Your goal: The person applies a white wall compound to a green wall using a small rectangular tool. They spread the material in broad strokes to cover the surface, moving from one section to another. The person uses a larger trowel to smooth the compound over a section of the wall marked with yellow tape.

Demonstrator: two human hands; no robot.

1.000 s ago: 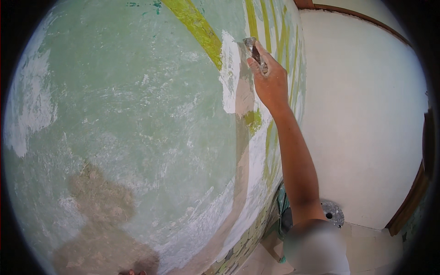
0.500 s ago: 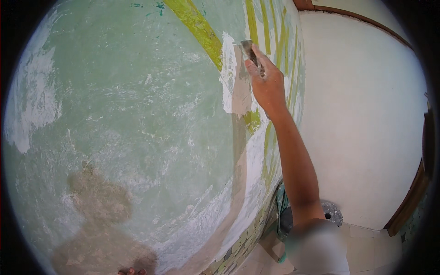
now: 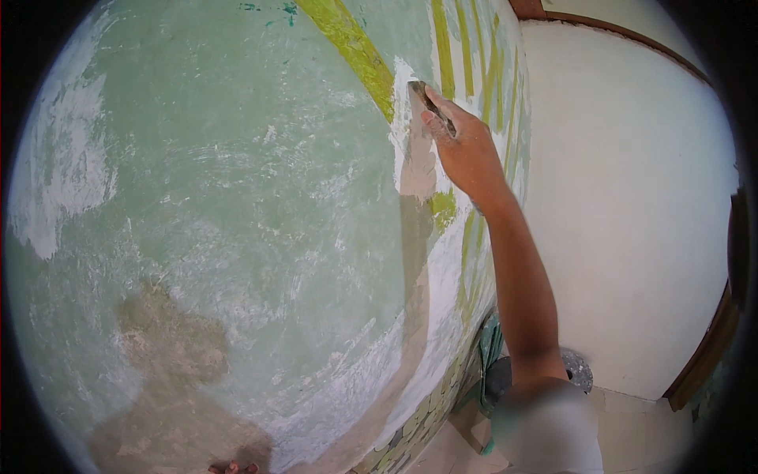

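Observation:
My right hand [image 3: 464, 146] is closed round a putty knife [image 3: 430, 103] whose blade meets the wall. White filler smears the fingers and the knife. Under and beside the blade runs a white filler patch [image 3: 400, 118] over the pale green wall [image 3: 260, 197]. To the left of the knife, a yellow-green painted stripe [image 3: 355, 47] slants down to that patch. At the bottom edge only a few fingertips of my left hand [image 3: 234, 468] show; the rest of it is out of the picture, and whether it holds anything is hidden.
Several yellow-green stripes [image 3: 446, 55] cross the wall near its right end. A plain white wall [image 3: 624, 189] adjoins it there. Below my right arm are a dark round speckled object [image 3: 579, 370] and green cloth-like material [image 3: 490, 340]. Stone-patterned trim [image 3: 418, 430] borders the light tiled floor [image 3: 632, 419].
My right hand and the putty knife have shifted slightly down, and the blade has tilted further to the left on the filler patch. The view has moved a little.

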